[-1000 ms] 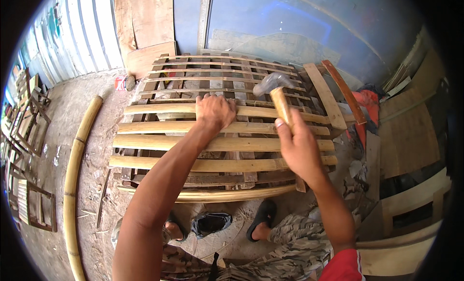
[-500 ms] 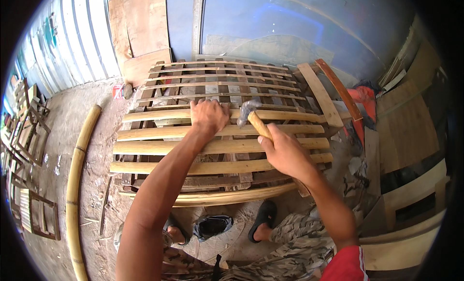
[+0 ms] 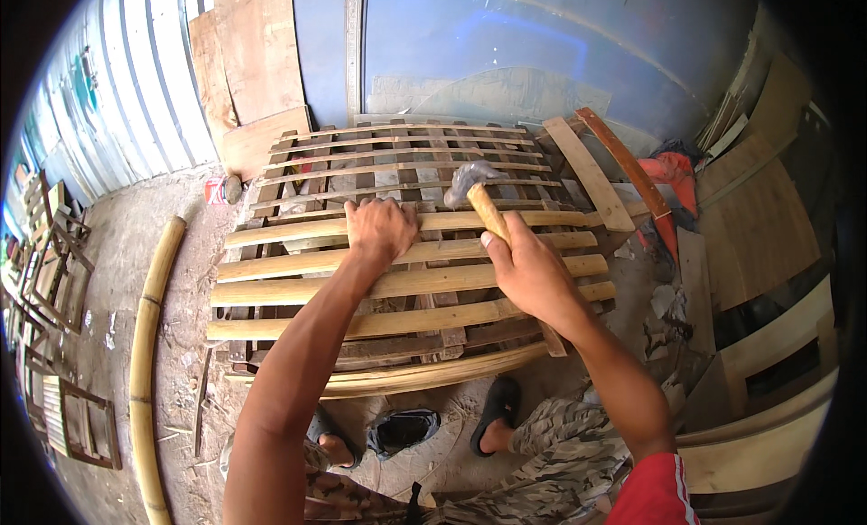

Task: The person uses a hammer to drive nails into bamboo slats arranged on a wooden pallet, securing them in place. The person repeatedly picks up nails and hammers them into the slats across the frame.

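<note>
A claw hammer (image 3: 489, 210) with a light wooden handle is in my right hand (image 3: 535, 274), its blurred metal head above the slats. My left hand (image 3: 383, 229) is closed over the farthest of the wide bamboo slats (image 3: 293, 232), just left of the hammer. Its fingertips are hidden, so I cannot tell whether it also pinches something small. Several wide bamboo slats (image 3: 271, 293) lie side by side across a dark wooden pallet-like frame (image 3: 424, 351). Thinner strips (image 3: 312, 170) cross its far part.
A long bamboo pole (image 3: 144, 349) lies on the floor at left, near wooden chair-like frames (image 3: 86, 417). Boards (image 3: 591, 174) lean at the frame's right, beside a red cloth-like thing (image 3: 673, 177). A black bag-like thing (image 3: 404, 432) rests between my feet. A blue panel (image 3: 542, 51) stands behind.
The hammer head has risen away from the slats and sits farther from my left hand. That hand keeps its place on the slat. The whole view has shifted slightly.
</note>
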A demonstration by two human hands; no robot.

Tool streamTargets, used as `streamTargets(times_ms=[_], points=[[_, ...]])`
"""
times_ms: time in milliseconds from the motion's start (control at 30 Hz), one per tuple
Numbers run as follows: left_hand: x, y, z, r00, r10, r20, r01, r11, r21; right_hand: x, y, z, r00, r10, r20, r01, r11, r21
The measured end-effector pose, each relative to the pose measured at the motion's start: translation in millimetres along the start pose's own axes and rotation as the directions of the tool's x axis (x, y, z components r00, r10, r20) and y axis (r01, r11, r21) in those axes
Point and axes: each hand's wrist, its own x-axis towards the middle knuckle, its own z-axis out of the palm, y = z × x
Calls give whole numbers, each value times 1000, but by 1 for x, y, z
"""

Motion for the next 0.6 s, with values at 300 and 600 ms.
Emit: streamTargets(times_ms=[300, 600], points=[[-3, 7, -12, 997, -26, 71, 26, 1000, 5, 2, -9, -4, 995, -52, -87, 57, 997, 53], [-3, 4, -7, 998, -25, 64, 25, 1000, -3, -10, 3, 9, 998, -33, 44, 35, 999, -34]])
